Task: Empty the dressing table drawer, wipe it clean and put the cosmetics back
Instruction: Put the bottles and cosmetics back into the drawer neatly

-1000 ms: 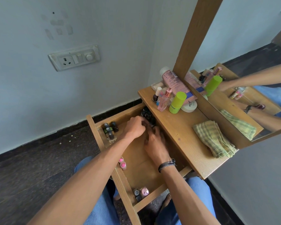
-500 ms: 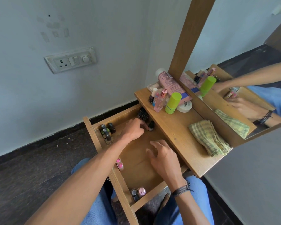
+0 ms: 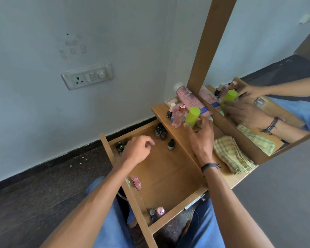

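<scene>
Drawer (image 3: 168, 176) pulled out. Left hand (image 3: 138, 149) over its back, fingers loosely curled, nothing seen in it. Right hand (image 3: 201, 136) spread, empty, above tabletop (image 3: 179, 135), near one lime bottle (image 3: 192, 116). In drawer: one lone dark bottle (image 3: 170, 144), two pink-capped tubes (image 3: 136, 182), two pots (image 3: 157, 212) at front corner. One checked cloth (image 3: 231, 154) on tabletop.

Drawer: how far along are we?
Looks done: drawer open, small dark bottles grouped in its far corners, checked cloth folded on the tabletop. In hand: right hand reaches open toward the green-capped bottle; left hand hovers empty over the drawer. Left: probably returning the tabletop cosmetics.
</scene>
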Tool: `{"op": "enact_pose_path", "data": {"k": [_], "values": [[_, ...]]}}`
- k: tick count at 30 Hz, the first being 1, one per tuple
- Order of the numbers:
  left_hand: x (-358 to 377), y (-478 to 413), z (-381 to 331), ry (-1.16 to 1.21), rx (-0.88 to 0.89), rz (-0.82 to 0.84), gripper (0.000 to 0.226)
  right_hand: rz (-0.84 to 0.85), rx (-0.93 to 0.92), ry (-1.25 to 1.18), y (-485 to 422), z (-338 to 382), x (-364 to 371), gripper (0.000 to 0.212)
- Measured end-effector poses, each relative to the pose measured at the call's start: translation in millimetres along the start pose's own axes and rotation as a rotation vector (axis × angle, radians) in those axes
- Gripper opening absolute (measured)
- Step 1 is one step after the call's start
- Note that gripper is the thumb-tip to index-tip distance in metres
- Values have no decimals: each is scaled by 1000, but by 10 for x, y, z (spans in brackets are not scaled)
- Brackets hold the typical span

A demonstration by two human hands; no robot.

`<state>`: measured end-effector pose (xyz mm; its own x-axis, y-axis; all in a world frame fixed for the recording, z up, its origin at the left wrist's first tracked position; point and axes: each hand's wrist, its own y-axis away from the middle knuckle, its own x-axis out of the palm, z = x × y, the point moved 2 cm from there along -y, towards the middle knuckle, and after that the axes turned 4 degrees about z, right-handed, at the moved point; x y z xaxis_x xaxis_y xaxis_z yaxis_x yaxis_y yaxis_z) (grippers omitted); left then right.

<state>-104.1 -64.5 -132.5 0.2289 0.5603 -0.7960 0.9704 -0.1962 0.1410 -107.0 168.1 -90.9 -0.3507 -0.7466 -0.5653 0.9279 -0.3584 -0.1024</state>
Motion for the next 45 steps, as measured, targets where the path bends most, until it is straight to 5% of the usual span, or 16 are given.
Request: {"op": "enact_pose_path", "data": {"k": [13, 19, 27, 38, 45], "values": [[-47, 415, 184, -20, 42, -64, 18, -193, -38, -42, 431, 61, -121, 38], [-38, 380, 220, 3, -12, -53, 17, -45, -167, -10, 1127, 116, 137, 35], [-67, 425, 166, -40, 3, -66, 16, 202, 296, -132, 1146, -154, 577, 45], [-63, 402, 173, -86, -12, -71, 17, 82, 470, -118, 1075, -330, 813, 55], [-51, 383, 187, -103, 0, -70, 16, -6, 692, -266, 1061, -427, 867, 40]]}}
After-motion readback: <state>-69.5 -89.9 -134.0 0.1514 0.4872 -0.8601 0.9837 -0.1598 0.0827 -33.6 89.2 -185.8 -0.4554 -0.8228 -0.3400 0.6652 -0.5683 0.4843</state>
